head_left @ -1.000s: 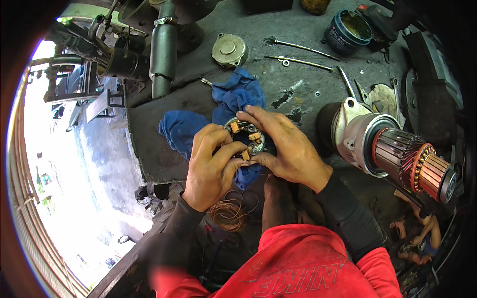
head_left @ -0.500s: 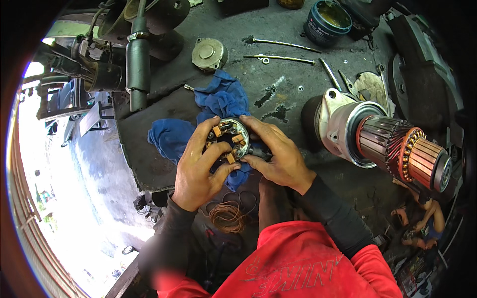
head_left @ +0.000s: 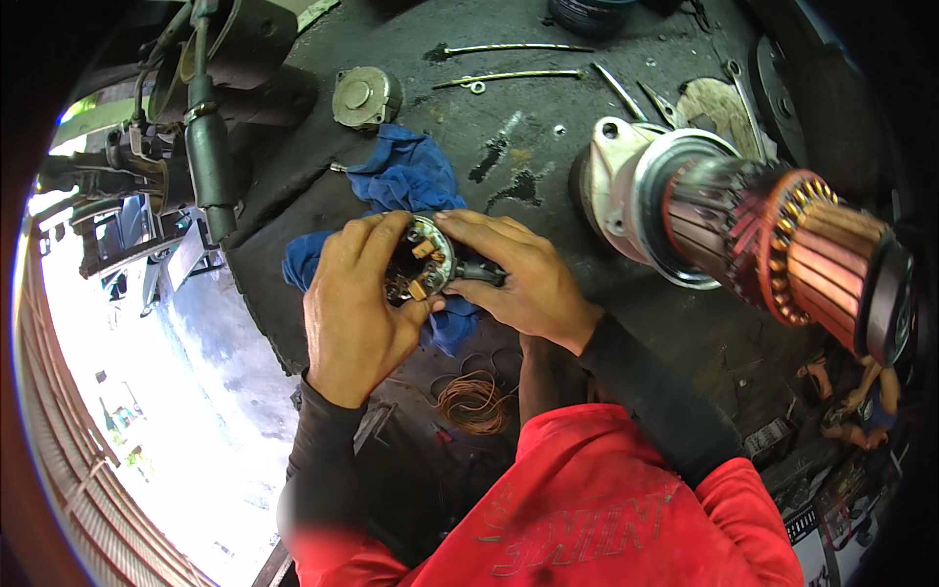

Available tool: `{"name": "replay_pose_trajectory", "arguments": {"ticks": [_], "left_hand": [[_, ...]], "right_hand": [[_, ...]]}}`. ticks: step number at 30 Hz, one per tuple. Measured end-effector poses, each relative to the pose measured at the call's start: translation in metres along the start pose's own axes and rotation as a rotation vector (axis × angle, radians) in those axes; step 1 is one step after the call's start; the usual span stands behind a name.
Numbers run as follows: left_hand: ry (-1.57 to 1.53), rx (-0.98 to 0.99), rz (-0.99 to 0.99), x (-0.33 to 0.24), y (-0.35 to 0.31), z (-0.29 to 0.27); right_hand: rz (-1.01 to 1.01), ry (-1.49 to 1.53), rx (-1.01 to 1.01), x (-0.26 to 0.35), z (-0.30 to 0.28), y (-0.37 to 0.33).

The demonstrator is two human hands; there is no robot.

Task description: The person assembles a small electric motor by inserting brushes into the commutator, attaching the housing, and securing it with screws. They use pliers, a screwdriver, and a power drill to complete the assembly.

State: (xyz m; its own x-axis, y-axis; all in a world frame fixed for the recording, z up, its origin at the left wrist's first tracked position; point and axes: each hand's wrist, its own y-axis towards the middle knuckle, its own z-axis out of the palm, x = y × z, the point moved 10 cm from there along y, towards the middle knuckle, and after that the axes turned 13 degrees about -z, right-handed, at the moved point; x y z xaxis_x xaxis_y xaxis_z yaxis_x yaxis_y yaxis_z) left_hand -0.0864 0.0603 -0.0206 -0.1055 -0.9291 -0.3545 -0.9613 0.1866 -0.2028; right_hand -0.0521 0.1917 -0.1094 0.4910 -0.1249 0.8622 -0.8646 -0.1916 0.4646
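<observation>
Along the lower edge of my head view, a red shirt (head_left: 587, 499) lies nearest, dark sleeves (head_left: 665, 396) running up from it. Beyond the sleeves, two hands on one thing: a round metal ring (head_left: 440, 264), held between them over the bench (head_left: 558, 166). Left hand (head_left: 352, 289) closed around the ring's left side, fingers curled over the rim, thumb near the lower of its copper-coloured blocks (head_left: 424, 250). Right hand (head_left: 533, 274) gripping the opposite side, forefinger at the upper rim, thumb below, a dark stub (head_left: 479, 271) showing between them. To the right I note a slotted, copper-banded rotor (head_left: 831, 245), leaning out of a silver housing (head_left: 675, 205). Just past the ring, a rumpled blue cloth (head_left: 406, 166); whether ring and cloth touch, I cannot tell. Farther on, a round metal cap (head_left: 367, 96), then two long thin rods (head_left: 518, 77), a washer (head_left: 478, 88) beside the closer one. At the far edge, a dark tub (head_left: 592, 15), cut off by the frame.
</observation>
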Motion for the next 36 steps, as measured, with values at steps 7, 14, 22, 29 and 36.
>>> {"name": "replay_pose_trajectory", "arguments": {"ticks": [7,14,22,29,36], "left_hand": [[0.042,-0.031,0.020,-0.006,0.001,0.003],[-0.105,-0.080,-0.043,0.011,-0.007,-0.002],[-0.353,-0.073,-0.059,0.042,-0.007,0.006],[-0.569,-0.022,-0.054,0.058,-0.004,0.019],[-0.770,0.005,-0.043,0.084,-0.004,0.035]], "right_hand": [[0.075,-0.045,-0.051,-0.008,0.006,-0.011],[0.033,-0.023,-0.021,0.000,0.006,-0.006],[0.078,-0.093,0.058,0.013,0.006,0.002],[0.057,-0.070,0.071,0.020,0.010,0.001],[0.204,-0.031,0.159,0.010,0.010,-0.001]]}}
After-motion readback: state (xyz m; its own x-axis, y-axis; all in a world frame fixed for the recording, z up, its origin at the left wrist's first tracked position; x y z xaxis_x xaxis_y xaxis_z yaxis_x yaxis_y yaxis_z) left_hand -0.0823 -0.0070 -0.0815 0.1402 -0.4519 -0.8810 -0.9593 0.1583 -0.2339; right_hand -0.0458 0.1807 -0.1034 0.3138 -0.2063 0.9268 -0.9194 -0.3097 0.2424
